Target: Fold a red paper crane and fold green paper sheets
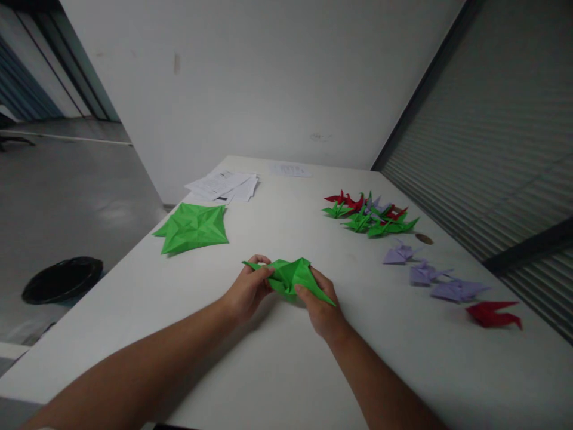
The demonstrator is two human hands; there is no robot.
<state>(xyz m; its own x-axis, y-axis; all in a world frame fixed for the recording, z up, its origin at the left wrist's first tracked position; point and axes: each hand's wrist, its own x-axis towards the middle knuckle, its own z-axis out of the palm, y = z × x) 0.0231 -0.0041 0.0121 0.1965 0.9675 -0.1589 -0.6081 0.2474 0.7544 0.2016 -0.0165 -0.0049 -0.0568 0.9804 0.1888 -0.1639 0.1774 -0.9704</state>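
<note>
a white table (290, 370) comes first in size; on the floor off the table's left edge stands a black-lined bin (89, 263), its contents too dark to tell. at the table's left side lie creased green sheets (194, 227), overlapping. over the table's near middle, the left hand (249, 291) and right hand (323, 315) each pinch the green folded paper (290, 276) between thumb and fingers, one at either side. it should prove very light, thin, a little springy at its creases, and easily crumpled or torn; the layered outer edges look the best hold, pressed gently. along the table's right edge sit small folded birds (456, 290).
</note>
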